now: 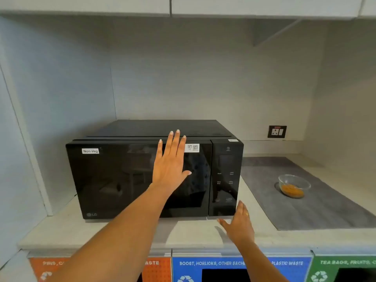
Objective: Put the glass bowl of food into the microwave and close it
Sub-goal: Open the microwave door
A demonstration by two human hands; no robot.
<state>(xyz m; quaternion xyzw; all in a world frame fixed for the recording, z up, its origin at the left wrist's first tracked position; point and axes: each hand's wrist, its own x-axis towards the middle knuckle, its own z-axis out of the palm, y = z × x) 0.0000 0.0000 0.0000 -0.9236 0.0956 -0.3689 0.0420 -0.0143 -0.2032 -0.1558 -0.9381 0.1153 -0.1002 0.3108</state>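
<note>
A black microwave (114, 180) stands on the pale counter with its door shut. My left hand (172, 159) lies flat against the upper middle of the door, fingers spread. My right hand (239, 224) hovers open at the microwave's lower right corner, below the control panel (225, 178), holding nothing. The glass bowl (294, 185) with orange food in it sits to the right on a grey mat (325, 210), apart from both hands.
A wall socket (277, 131) is behind the mat. White cabinets hang overhead and a side wall closes off the left. Below the counter edge (122, 244) are orange, blue and green waste-bin labels.
</note>
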